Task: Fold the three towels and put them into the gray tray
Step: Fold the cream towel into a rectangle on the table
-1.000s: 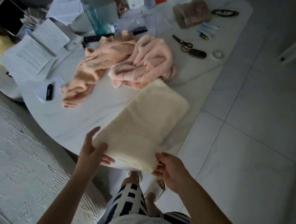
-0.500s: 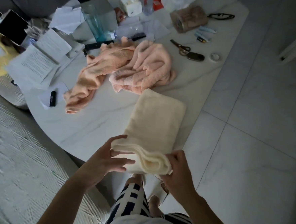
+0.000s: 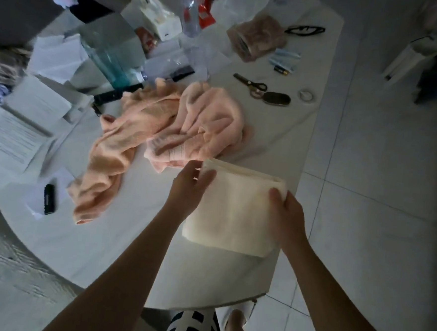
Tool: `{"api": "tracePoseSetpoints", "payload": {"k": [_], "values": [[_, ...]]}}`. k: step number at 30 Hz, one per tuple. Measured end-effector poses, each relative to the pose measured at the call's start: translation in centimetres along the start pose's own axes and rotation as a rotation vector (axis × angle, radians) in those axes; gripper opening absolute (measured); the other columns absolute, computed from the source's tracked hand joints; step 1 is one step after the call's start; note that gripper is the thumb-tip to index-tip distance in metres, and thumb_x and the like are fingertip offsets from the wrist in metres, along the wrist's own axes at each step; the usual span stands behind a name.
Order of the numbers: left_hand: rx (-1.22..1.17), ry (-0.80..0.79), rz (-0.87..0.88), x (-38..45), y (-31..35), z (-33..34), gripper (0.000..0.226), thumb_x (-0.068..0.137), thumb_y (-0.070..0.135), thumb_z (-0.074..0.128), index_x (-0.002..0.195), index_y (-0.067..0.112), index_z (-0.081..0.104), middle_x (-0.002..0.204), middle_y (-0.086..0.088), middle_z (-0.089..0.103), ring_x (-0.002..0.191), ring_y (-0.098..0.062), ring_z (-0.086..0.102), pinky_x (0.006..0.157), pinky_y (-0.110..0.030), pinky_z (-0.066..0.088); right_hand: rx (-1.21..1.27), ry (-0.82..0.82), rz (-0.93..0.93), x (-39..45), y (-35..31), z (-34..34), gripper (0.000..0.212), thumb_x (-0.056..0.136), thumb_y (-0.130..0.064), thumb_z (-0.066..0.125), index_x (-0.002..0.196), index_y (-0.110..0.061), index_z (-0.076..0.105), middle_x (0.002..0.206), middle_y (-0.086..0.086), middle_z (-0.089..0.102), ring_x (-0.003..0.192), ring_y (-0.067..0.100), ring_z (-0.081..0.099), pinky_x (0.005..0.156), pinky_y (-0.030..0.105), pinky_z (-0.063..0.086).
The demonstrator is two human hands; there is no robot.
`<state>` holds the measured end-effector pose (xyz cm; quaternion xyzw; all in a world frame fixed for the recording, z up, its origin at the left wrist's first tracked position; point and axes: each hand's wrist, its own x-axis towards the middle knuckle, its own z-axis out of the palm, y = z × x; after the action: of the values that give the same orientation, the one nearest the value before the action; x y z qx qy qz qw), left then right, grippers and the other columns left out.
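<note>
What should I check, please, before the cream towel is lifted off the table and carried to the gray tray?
1. Cream towel folded into a compact stack: ok.
2. Left hand on the towel's far left corner: ok, though its fingers are blurred, so the grip cannot be told.
3. Right hand holding the towel's right edge: ok, thumb on top.
4. Towel apart from the pink towel: cannot tell; their edges meet or overlap near the left hand.
5. Gray tray located: not ok, none in view.
6. Other towels folded: not ok; the pink towel and the peach towel lie crumpled on the table.
</note>
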<state>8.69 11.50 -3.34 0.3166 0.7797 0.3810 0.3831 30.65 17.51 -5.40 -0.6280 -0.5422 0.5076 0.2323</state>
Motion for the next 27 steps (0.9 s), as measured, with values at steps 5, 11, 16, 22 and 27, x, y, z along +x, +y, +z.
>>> {"api": "tracePoseSetpoints", "payload": {"k": [5, 11, 16, 22, 27], "values": [[-0.017, -0.136, -0.115, 3.6, -2.2, 1.5, 0.046, 0.096, 0.04, 0.064, 0.139, 0.033, 0.05, 0.11, -0.001, 0.066, 0.096, -0.019, 0.065, 0.077, -0.031, 0.051, -0.104, 0.057, 0.178, 2.8, 1.6, 1.7, 0.05, 0.096, -0.054, 0.048, 0.126, -0.017, 0.057, 0.105, -0.003, 0.057, 0.093, 0.019, 0.055, 0.078, 0.031, 0.039], [0.078, -0.095, -0.091, 2.6, -4.4, -0.3, 0.016, 0.093, 0.034, 0.069, 0.106, 0.027, 0.064, 0.09, 0.01, 0.071, 0.078, -0.002, 0.068, 0.056, -0.009, 0.045, -0.112, 0.019, 0.174, 2.5, 1.1, 1.3, 0.024, 0.09, -0.049, 0.058, 0.092, -0.025, 0.061, 0.088, -0.006, 0.065, 0.084, 0.017, 0.063, 0.066, 0.031, 0.047], [0.091, 0.088, -0.018, 4.2, -2.6, 0.6, 0.013, 0.094, 0.038, 0.065, 0.088, 0.032, 0.055, 0.08, 0.017, 0.066, 0.072, 0.006, 0.063, 0.052, -0.006, 0.041, -0.047, 0.164, 0.122, 4.1, -0.3, 1.8, 0.037, 0.085, -0.053, 0.058, 0.081, -0.016, 0.058, 0.075, 0.0, 0.061, 0.066, 0.013, 0.053, 0.055, 0.027, 0.04], [0.259, 0.032, 0.009, 5.0, -3.7, 0.6, 0.017, 0.094, 0.031, 0.066, 0.088, 0.016, 0.063, 0.087, 0.0, 0.065, 0.077, -0.019, 0.06, 0.066, -0.03, 0.043, -0.132, 0.167, 0.127, 4.5, -0.2, 2.5, 0.048, 0.087, -0.029, 0.067, 0.132, -0.022, 0.05, 0.124, 0.001, 0.053, 0.101, 0.018, 0.058, 0.081, 0.03, 0.048], [0.281, 0.036, 0.254, 4.3, -3.1, -0.1, 0.032, 0.09, 0.017, 0.07, 0.121, 0.02, 0.063, 0.113, -0.002, 0.062, 0.092, -0.02, 0.061, 0.076, -0.032, 0.054, -0.558, 0.036, -0.211, 4.5, -1.0, 1.4, 0.04, 0.094, -0.021, 0.059, 0.134, -0.023, 0.055, 0.144, -0.001, 0.041, 0.126, 0.018, 0.045, 0.091, 0.029, 0.043]]}}
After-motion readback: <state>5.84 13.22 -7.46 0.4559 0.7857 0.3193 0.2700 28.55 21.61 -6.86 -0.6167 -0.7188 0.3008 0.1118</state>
